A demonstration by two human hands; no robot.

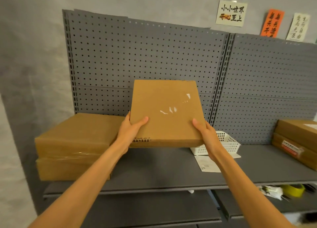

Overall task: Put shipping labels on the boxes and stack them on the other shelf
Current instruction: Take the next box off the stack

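A flat brown cardboard box (164, 107) with white torn-tape marks on its top is held in the air above the grey shelf (154, 169), tilted up at the far end. My left hand (132, 130) grips its near left corner, thumb on top. My right hand (205, 135) grips its near right corner, thumb on top. Two more brown boxes (75, 142) lie stacked at the shelf's left. On the right shelf two stacked boxes (296, 142) carry labels. A white label sheet (205, 164) lies on the shelf below my right wrist.
A white plastic basket (228, 143) stands behind my right hand. A grey pegboard (137, 56) backs the shelf. On a lower shelf at the right lie a yellow tape roll (293, 190) and some white items. Paper signs hang on the wall.
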